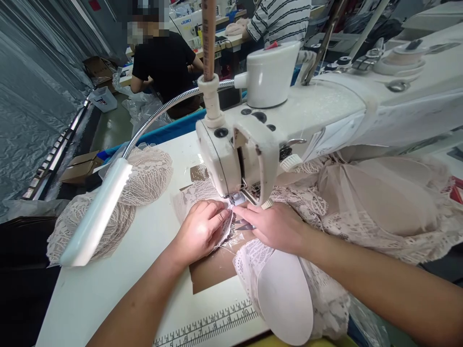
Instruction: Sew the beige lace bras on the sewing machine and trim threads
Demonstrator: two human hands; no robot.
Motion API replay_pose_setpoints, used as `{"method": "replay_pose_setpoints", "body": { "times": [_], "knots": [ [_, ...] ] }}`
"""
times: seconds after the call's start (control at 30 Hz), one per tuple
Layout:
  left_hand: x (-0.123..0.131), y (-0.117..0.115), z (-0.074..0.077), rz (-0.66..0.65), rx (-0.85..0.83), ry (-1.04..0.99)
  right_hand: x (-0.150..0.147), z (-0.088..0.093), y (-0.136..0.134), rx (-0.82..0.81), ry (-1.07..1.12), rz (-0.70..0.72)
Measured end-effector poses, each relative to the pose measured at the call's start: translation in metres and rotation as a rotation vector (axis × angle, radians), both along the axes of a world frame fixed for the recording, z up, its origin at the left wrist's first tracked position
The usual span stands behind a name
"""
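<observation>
A pale pink lace piece (193, 193) lies under the needle area of a white sewing machine (220, 156). My left hand (202, 225) is closed on the lace's near edge, thumb and fingers together just left of the presser foot. From the right, my right hand (278, 225) reaches in with its fingertips touching the same edge by the foot. Metal blades of small thread snips (246, 226) stick out from under its palm; their handles are hidden. Below that hand, a smooth bra cup (285, 299) with lace around it hangs over the table's front edge.
Stacked lace pieces (150, 176) lie at left beneath a bendable lamp (97, 214). More lace and bra cups (383, 197) are heaped right of the machine. A printed ruler (210, 325) runs along the front edge. Two people (162, 62) sit beyond the table.
</observation>
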State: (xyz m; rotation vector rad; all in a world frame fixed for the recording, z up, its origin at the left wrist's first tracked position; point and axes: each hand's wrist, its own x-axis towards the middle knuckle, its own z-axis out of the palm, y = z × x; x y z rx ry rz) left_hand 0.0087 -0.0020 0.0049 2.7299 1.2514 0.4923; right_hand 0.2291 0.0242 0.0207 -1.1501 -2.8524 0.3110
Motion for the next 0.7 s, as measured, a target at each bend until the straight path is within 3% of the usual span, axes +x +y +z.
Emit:
{"method": "replay_pose_setpoints", "body": {
  "times": [0.1,0.3,0.7],
  "knots": [
    [0.0,-0.001,0.002,-0.03,-0.007,0.0,0.001,0.001,0.0,-0.021,0.018,0.098],
    [0.002,-0.001,0.006,-0.135,-0.008,0.041,0.0,-0.001,-0.001,-0.01,-0.012,0.098],
    [0.012,-0.007,0.003,0.001,-0.013,0.085,-0.002,-0.001,-0.002,0.036,-0.044,0.019]
  ]
}}
